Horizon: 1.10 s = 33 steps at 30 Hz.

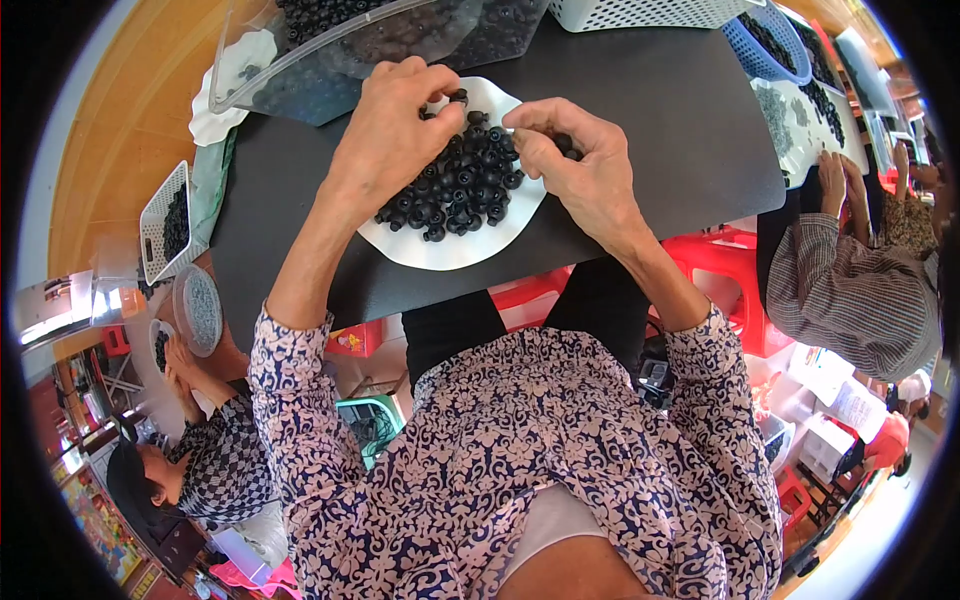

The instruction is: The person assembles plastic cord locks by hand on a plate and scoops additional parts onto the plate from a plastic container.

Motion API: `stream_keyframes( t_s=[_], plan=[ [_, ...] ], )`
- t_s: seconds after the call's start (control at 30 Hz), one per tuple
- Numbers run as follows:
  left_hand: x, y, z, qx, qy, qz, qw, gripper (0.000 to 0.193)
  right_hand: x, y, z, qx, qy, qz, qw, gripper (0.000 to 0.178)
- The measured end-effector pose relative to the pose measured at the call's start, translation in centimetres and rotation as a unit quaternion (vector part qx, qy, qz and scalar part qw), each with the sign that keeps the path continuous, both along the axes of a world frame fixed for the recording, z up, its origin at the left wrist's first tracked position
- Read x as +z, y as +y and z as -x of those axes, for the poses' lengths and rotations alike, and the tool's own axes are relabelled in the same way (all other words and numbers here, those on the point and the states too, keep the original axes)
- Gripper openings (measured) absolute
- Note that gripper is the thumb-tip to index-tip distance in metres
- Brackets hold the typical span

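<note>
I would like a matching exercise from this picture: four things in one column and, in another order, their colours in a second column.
Things
1. Plate
2. Small pieces on it
3. Round basket at upper right
4. Stool on the right

Colours
A. Blue
B. Red
C. White, with a wavy edge
D. Black

Right pairs: 1-C, 2-D, 3-A, 4-B

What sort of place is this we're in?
Probably a shared hand-work room: small black pieces lie on a white plate and in a clear bin, while one person to the left and another person to the right are close to similar dark pieces.
</note>
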<state>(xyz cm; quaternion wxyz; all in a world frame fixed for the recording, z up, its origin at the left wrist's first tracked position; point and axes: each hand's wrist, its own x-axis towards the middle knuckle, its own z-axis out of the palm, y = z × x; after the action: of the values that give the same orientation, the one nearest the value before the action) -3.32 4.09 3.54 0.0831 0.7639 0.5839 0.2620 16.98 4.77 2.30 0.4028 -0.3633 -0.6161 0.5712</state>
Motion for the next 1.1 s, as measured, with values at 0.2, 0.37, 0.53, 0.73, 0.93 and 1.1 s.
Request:
stream_keyframes(
  t_s=[0.2,0.37,0.53,0.73,0.93,1.1],
  plan=[
    [1.6,-3.6,-1.6,0.017,-0.397,0.244,0.884,0.015,0.4,-0.5,0.5,0.029,-0.038,-0.154,0.987,0.031],
    [2.8,-5.9,-2.1,0.048,-0.439,0.328,0.835,0.02,-0.2,-1.8,0.9,0.022,-0.045,-0.268,0.962,0.034],
    [2.1,-6.9,-1.8,0.029,-0.326,0.224,0.918,0.017,-0.2,-3.8,0.0,0.032,-0.042,-0.238,0.97,0.024],
    [0.2,-0.9,-1.6,-0.049,0.034,-0.043,0.997,0.024,-0.1,-4.1,-1.5,0.042,-0.034,-0.201,0.978,0.016],
    [-0.3,1.2,-0.9,-0.122,0.174,0.027,0.977,0.019,-0.1,-3.5,-3.1,0.049,0.064,0.089,0.993,0.013],
    [-0.5,1.3,-0.3,-0.115,0.12,-0.012,0.986,0.019,-0.3,-2.2,-2.7,0.036,0.093,0.085,0.991,0.023]
  ],
)
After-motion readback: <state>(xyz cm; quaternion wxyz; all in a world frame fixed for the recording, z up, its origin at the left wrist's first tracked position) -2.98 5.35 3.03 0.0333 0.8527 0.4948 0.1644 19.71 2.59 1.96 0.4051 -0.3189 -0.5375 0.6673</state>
